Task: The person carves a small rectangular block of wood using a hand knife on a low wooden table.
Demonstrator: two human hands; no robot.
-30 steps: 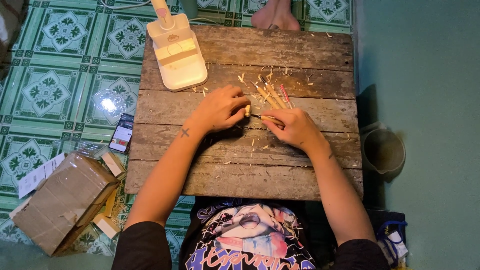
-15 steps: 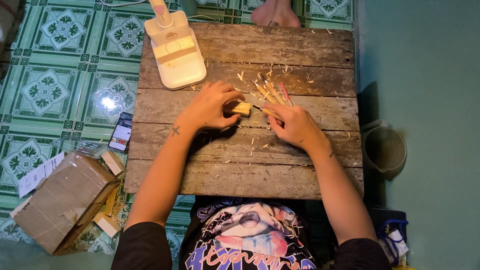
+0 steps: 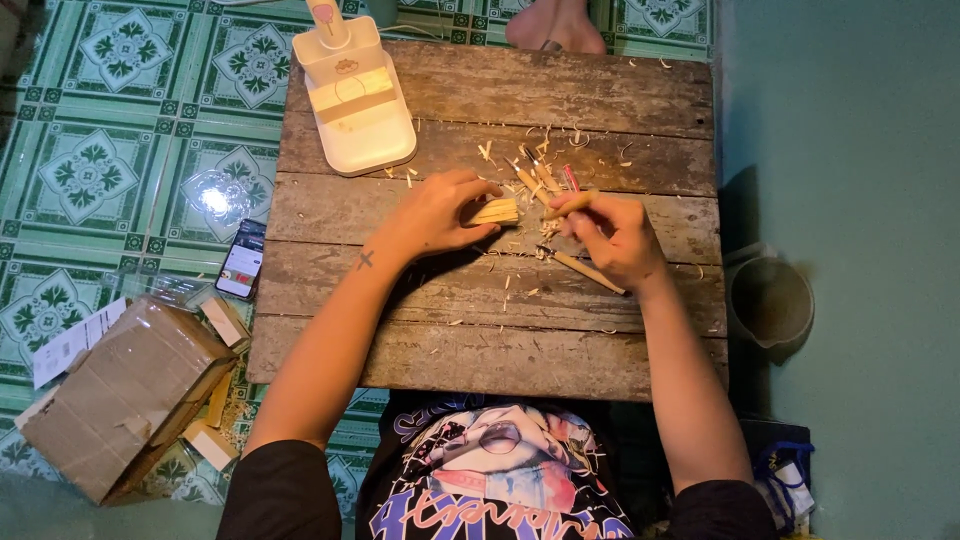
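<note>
Centrally, on the plank table (image 3: 600, 90), the left hand (image 3: 435, 215) pinches a pale wood block (image 3: 496, 211); the right hand (image 3: 612, 238) is closed around a wooden-handled tool (image 3: 570, 205). Shavings (image 3: 545, 150) lie just beyond.

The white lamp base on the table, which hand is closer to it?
Left. The left hand holds a small wood block just below the white lamp base; the right hand, gripping a wooden-handled tool, is farther off.

The left hand (image 3: 435, 212) holds a small wood block (image 3: 497, 211) on the plank table (image 3: 500, 340). Just right of it, the right hand (image 3: 612, 235) grips what seems a carving tool (image 3: 570, 204). Beyond both lie more tools (image 3: 540, 178); a lamp base (image 3: 355, 100) stands far left.
</note>
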